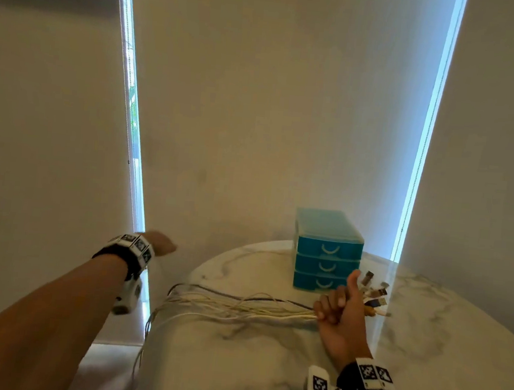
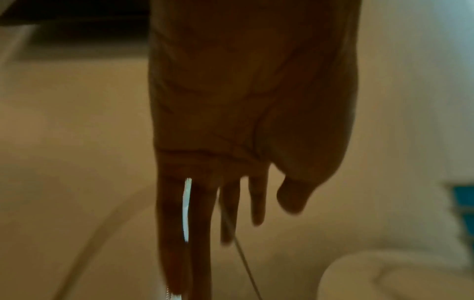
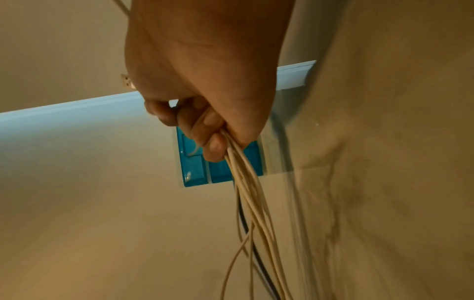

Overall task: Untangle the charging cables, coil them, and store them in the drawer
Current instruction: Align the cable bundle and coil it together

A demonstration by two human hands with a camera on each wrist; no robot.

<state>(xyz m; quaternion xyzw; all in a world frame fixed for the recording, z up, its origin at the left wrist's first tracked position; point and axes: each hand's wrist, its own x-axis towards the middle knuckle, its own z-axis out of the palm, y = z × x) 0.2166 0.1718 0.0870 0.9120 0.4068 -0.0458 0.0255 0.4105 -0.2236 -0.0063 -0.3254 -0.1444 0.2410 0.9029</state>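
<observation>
A bundle of white cables with one dark cable lies stretched across the round marble table. My right hand grips one end of the bundle, thumb up, and several USB plugs fan out past my fist. The right wrist view shows my right hand curled round the cables. The far end of the bundle droops over the table's left edge. My left hand is held out in the air left of the table, holding nothing. In the left wrist view my left hand has straight fingers.
A blue three-drawer unit stands at the back of the table just behind my right hand, all its drawers closed; its front also shows in the right wrist view. Roller blinds hang behind the table, with bright window gaps on either side.
</observation>
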